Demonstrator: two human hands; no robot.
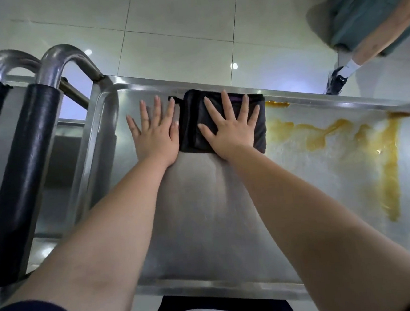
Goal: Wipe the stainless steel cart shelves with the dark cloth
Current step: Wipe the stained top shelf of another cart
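The folded dark cloth (pixel 223 124) lies at the cart's top shelf (pixel 204 216) far rim, right hand (pixel 231 128) fingers spread flat on it, left hand (pixel 154 132) flat beside it, amber smears (pixel 332 133) right

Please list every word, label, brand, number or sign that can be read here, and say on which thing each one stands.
There are none. The dark cloth, its purple strip, the stainless steel cart shelf and the black handle grips show no letters or numbers.
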